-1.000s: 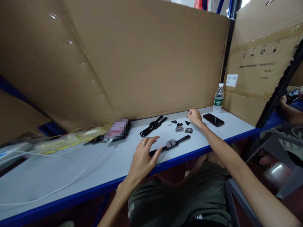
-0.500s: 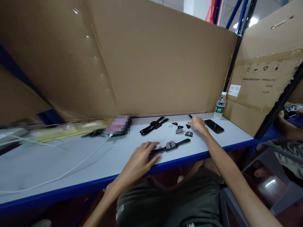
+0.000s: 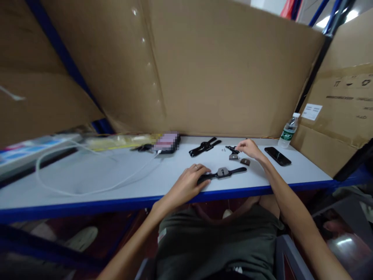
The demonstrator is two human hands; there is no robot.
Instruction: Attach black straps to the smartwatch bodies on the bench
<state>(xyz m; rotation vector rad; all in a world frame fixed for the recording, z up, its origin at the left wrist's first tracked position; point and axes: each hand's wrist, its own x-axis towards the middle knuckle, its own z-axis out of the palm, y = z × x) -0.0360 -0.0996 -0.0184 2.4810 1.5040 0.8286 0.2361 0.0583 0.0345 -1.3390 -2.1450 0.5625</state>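
A black wrist watch [image 3: 223, 172] lies face down on the pale table [image 3: 116, 175], its grey back plate up. My left hand [image 3: 188, 183] lies flat with its fingertips on the watch's left strap end, fingers spread. My right hand [image 3: 249, 149] is further back with its fingers curled in a pinch around a thin dark thing I cannot make out, touching a cluster of small black and grey parts [image 3: 234, 153]. A loose grey piece [image 3: 246, 161] lies just below that hand.
Another black strap set [image 3: 204, 146] lies behind the watch. A black phone [image 3: 278, 156] and a water bottle [image 3: 288, 131] stand at the right. A pink blurred object [image 3: 167, 142] with a white cable [image 3: 96, 188] is at the left. Cardboard walls [image 3: 227, 70] close the back.
My view has swung left and down. My right hand has come slightly nearer over the small parts. My left hand has stayed on the watch strap.
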